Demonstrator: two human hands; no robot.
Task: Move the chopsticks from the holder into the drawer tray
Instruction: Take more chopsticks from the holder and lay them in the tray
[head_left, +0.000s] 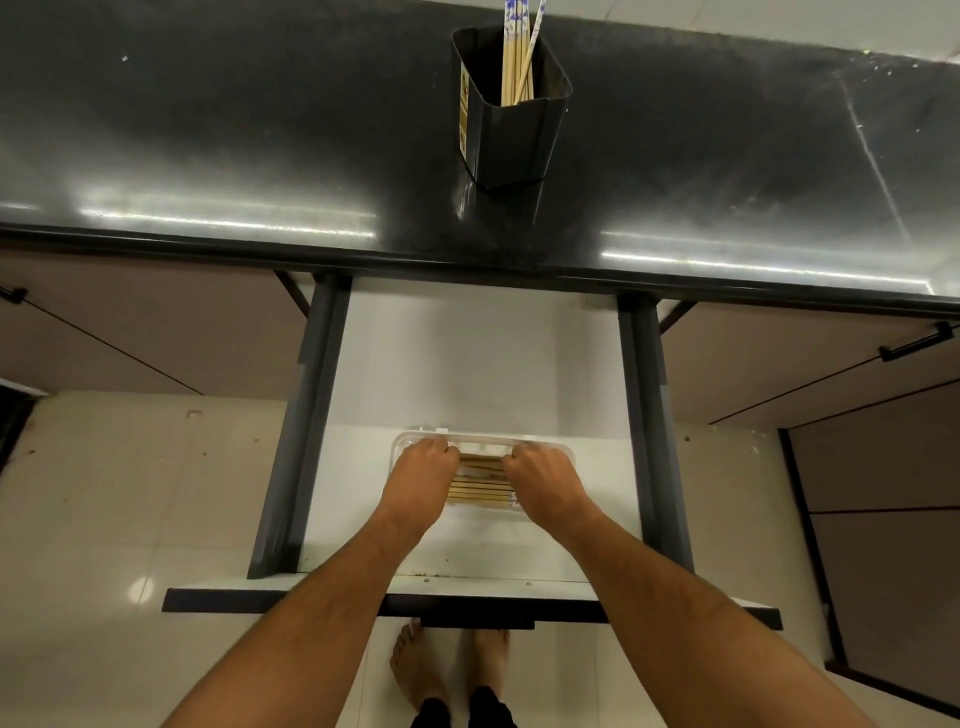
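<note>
Both hands, left hand (423, 467) and right hand (540, 475), fingers curled, are settling chopsticks (480, 486) in the near tray (467, 437), while several are waiting in the far holder (511, 135).

We see both hands down in the open white drawer (483, 364). Left hand (423, 475) and right hand (543, 480) rest knuckles-up on the clear plastic tray (524, 444), fingers curled over the wooden chopsticks lying in the tray (480, 491); grip not discernible. On the dark glossy counter (234, 130), the black plastic holder (511, 109) contains several upright blue-patterned wooden chopsticks (514, 67).
</note>
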